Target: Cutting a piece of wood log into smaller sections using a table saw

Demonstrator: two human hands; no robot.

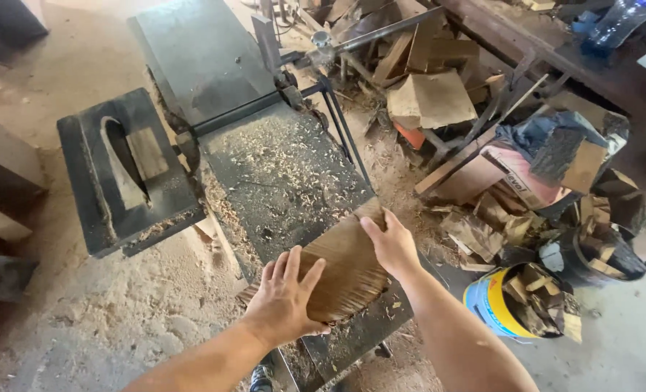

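Wood slab (345, 272) lies flat on near end of planer bed (287, 174), amid shavings. Left hand (283, 301) clamps near edge, right hand (390, 243) grips far right corner – both pressing down. Step in hand: feeding. Next move calls for steady push toward far cutter – fingers kept clear.

both hands, left hand (283, 301) and right hand (390, 243), grip what looks like a wooden slab (345, 272) on the planer table (283, 174).

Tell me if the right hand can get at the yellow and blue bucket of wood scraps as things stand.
Probably not right away: the right hand is pressed on the wooden piece on the planer table, as is the left hand. The bucket sits low beside the right forearm, nothing between.
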